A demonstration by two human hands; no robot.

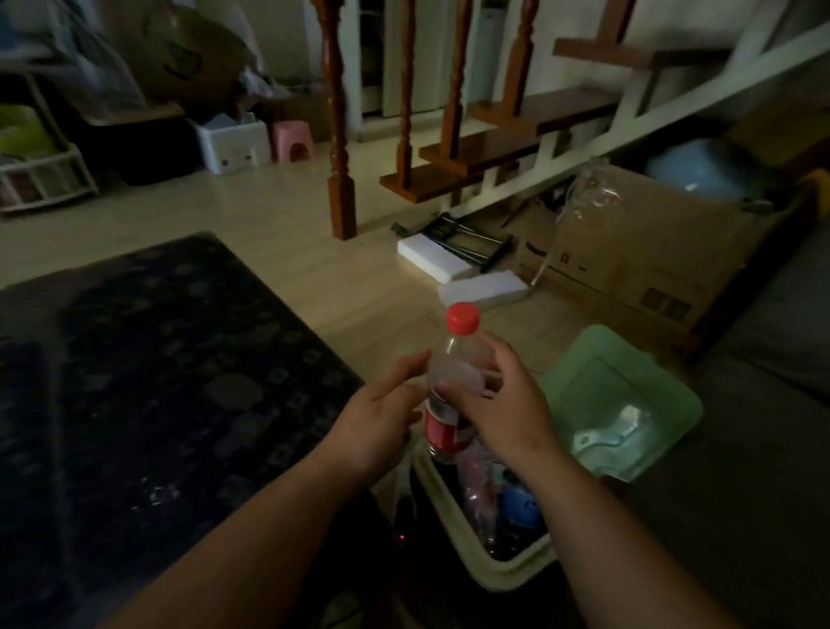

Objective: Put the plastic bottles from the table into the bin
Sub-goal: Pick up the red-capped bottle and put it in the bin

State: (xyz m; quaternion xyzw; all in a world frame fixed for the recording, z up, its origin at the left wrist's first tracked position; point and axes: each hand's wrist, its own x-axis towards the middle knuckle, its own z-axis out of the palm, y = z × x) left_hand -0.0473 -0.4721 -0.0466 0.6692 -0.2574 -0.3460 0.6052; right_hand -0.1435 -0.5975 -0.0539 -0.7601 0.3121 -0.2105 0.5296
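Note:
A clear plastic bottle (pixel 448 375) with a red cap and a red label stands upright in the air above the bin. My right hand (pixel 501 406) is wrapped around its middle from the right. My left hand (pixel 385 413) is at its left side, fingers slightly curled and touching or nearly touching it. Below the bottle sits the beige bin (pixel 497 572), holding crumpled clear plastic and something blue. The dark patterned table (pixel 140 379) lies to the left, with no bottles visible on its surface.
A green lid (pixel 617 399) lies right of the bin, beside a grey sofa (pixel 775 438). Cardboard boxes (pixel 643 261), white foam blocks (pixel 479 291) and a wooden staircase (pixel 490 144) stand beyond. A shelf rack (pixel 19 158), a white box and a pink stool line the far wall.

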